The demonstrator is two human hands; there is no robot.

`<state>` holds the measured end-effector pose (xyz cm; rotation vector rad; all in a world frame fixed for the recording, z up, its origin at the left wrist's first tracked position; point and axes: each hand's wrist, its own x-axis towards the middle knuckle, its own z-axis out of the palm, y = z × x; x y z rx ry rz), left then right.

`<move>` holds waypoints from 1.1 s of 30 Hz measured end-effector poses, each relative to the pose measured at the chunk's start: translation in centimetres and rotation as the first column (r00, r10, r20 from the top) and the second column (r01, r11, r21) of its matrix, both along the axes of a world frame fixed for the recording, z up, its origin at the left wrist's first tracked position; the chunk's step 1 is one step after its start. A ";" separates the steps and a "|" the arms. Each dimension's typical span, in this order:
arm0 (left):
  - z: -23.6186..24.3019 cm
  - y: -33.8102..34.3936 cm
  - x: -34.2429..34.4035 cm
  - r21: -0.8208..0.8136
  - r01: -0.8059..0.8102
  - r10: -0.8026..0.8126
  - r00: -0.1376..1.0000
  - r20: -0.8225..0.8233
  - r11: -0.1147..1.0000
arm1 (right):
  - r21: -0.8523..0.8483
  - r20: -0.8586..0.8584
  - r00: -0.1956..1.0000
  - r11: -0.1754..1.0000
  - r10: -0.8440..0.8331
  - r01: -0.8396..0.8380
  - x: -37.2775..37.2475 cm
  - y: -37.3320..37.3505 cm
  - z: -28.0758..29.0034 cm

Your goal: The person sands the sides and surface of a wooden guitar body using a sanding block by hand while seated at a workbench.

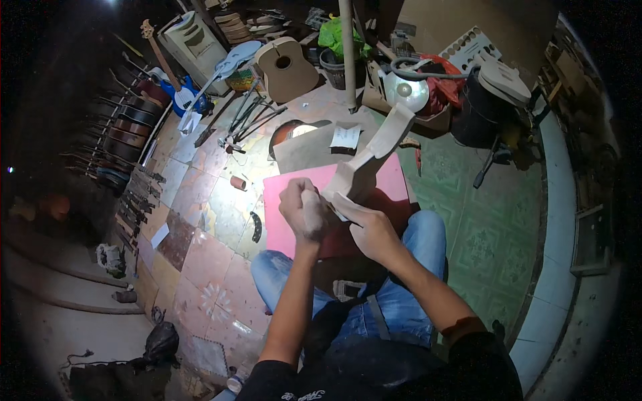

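Observation:
A bare, pale wooden guitar neck point(362, 175) slants up and away over a pink board point(284, 230) in front of my lap. Its near end lies between my two hands. My right hand point(374, 234) grips that end, with fingers stretched along the wood. Closed into a fist, my left hand point(303, 208) is right beside the same end. Whatever is inside that fist is hidden.
A grey sheet point(301, 157) lies beyond the board, with a small block point(345, 138) on it. Farther off stand an acoustic guitar body point(287, 70), a blue electric guitar point(184, 99) and a black drum point(476, 110). A dark curved piece point(256, 227) lies left.

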<state>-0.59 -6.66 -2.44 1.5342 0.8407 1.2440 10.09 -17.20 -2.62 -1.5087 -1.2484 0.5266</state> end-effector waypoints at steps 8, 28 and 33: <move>-0.5 0.3 0.0 0.170 -0.027 0.031 0.999 -0.020 0.985 | 0.014 0.083 0.997 1.000 0.006 -0.007 0.4 0.4 -0.5; -0.4 -0.1 1.2 0.172 0.006 0.015 0.992 -0.122 0.985 | -0.011 0.309 0.950 0.999 -0.035 0.041 2.7 -3.1 3.4; 1.1 -1.5 2.7 0.270 -0.034 0.082 0.982 -0.169 0.962 | 0.105 0.631 0.771 0.994 -0.089 0.028 4.2 -0.6 0.3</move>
